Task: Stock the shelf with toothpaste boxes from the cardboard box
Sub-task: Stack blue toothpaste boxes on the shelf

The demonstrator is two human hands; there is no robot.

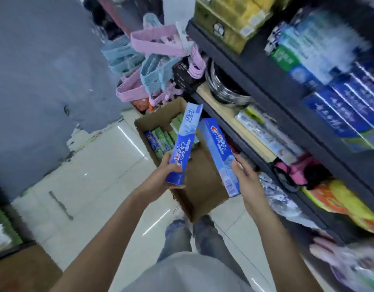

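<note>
My left hand [160,178] grips the near end of a blue toothpaste box [185,142], which points away and up over the open cardboard box [160,116] on the floor. My right hand [248,180] holds a second blue toothpaste box [218,152] by its near end, just to the right. Inside the cardboard box lie several green and blue toothpaste boxes [160,140] along its far side. The dark shelf [266,85] rises on the right, with stacked blue toothpaste boxes [346,110] on an upper level.
Pink and pale blue plastic baskets [146,60] are piled beyond the cardboard box. Lower shelf levels hold flat packets [266,133] and coloured bags [339,199]. A grey wall [45,81] stands on the left above pale floor tiles [97,175]. My legs are just behind the cardboard box.
</note>
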